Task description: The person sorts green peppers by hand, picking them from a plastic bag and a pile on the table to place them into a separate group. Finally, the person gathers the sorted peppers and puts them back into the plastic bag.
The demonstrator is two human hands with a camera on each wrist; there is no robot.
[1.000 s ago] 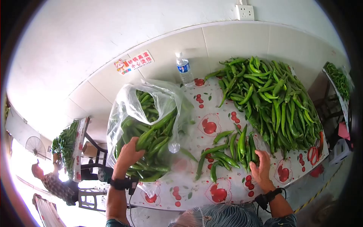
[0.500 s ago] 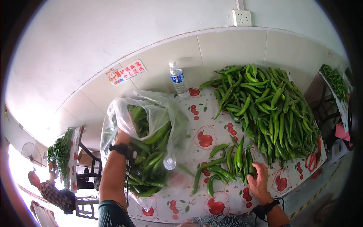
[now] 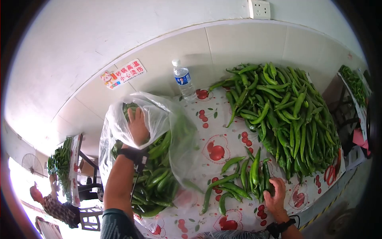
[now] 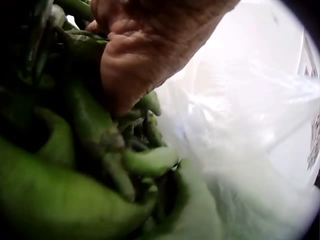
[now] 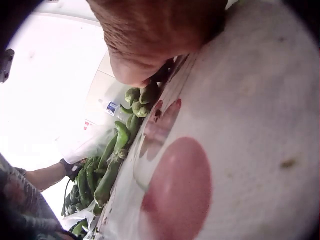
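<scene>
Now, through the cameras, I see the left hand (image 3: 138, 126) inside the plastic bag (image 3: 157, 118), its fingers stretched out over the green peppers (image 3: 160, 178) just below them. The right hand (image 3: 275, 199) has curved fingers beside the loose peppers (image 3: 255, 171); whether they grip, I cannot tell. Each pepper is probably light, firm, rather slippery, and may snap if bent, so I would hold its thick middle.

Left arm (image 3: 119, 179) is outstretched, left hand (image 3: 138, 127) pointing forward; right hand (image 3: 275, 196) curves loosely.
</scene>
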